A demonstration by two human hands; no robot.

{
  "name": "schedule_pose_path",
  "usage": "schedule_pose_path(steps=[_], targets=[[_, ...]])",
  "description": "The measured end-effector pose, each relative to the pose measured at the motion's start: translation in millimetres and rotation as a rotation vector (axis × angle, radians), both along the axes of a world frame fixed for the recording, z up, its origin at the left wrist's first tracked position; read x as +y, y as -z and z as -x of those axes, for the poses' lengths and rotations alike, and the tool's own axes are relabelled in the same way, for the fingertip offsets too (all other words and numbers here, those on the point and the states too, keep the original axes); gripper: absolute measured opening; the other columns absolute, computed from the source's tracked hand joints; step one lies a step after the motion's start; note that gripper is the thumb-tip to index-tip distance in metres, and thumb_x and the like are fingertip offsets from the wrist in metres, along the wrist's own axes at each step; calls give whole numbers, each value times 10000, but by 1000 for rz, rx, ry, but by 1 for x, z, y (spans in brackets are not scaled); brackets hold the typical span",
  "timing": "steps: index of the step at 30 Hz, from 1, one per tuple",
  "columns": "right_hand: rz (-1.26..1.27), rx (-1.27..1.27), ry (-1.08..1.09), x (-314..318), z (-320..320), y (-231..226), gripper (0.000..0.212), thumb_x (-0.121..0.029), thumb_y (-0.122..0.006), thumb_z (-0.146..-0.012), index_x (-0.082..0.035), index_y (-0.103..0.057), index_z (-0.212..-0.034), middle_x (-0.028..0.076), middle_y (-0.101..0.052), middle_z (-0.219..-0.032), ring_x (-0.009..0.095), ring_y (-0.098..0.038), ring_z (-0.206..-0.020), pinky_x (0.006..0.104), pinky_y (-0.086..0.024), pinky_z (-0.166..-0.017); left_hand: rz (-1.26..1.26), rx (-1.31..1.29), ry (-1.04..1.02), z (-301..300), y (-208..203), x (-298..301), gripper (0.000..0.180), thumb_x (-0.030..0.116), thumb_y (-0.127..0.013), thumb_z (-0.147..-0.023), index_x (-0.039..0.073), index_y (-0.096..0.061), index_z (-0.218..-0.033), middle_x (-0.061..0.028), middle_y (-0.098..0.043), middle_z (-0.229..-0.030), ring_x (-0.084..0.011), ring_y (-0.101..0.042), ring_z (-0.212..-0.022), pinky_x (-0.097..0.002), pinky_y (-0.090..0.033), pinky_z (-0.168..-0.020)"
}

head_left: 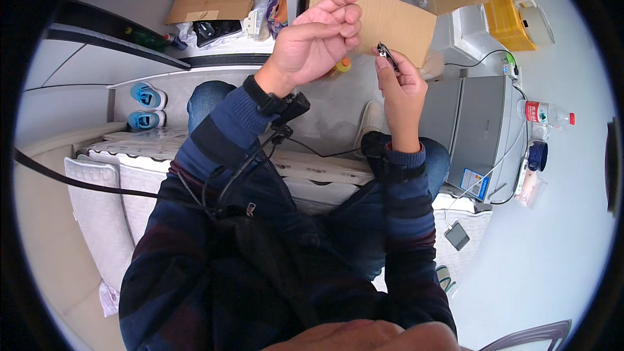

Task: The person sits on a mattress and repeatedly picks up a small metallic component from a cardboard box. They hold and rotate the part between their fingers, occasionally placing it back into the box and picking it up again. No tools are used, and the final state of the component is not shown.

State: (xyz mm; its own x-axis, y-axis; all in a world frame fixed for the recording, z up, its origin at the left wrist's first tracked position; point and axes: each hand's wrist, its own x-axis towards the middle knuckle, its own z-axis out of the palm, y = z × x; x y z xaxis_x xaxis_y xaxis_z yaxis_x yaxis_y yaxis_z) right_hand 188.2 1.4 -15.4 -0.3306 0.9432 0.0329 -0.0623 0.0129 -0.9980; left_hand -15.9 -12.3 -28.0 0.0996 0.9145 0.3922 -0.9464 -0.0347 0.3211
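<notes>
Your right hand (402, 91) is up in front of you, grip narrow, pinching a nail clipper (388, 58) between thumb and fingers; its tip points up toward the left. Your left hand (309, 49) is just beside it, palm turned in, grip loose and fingers half curled, with a small gap between its fingertips and the clipper. Black strap (261, 95) on your left wrist. Behind both hands, a cardboard box (396, 23); a yellow cap (342, 65) shows beneath your left hand. Blue shoes (148, 97) at left, grey fridge (478, 123) at right, a bottle (546, 114) with a red label near it, phone (457, 236) lower right on a white cable.
</notes>
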Motion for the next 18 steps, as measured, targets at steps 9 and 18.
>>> schedule_pose_path(steps=[9,18], targets=[[-122,-44,-86,-2,-4,11,272,-24,-679,-1019,52,-689,-1280,29,-739,-1113,24,-597,-871,184,-479,-765,67,39,19,-3,-6,-2,530,-41,-539,-888,37,-539,-1413,-28,-510,-1028,-144,-467,-865,-289,-397,-819],[-227,-117,-128,-7,-8,7,287,-15,-678,-1014,57,-680,-1291,53,-748,-1142,32,-601,-863,190,-485,-773,68,29,35,-1,-4,-1,497,-33,-539,-888,28,-562,-1381,-21,-510,-1008,-137,-472,-847,-290,-411,-820]])
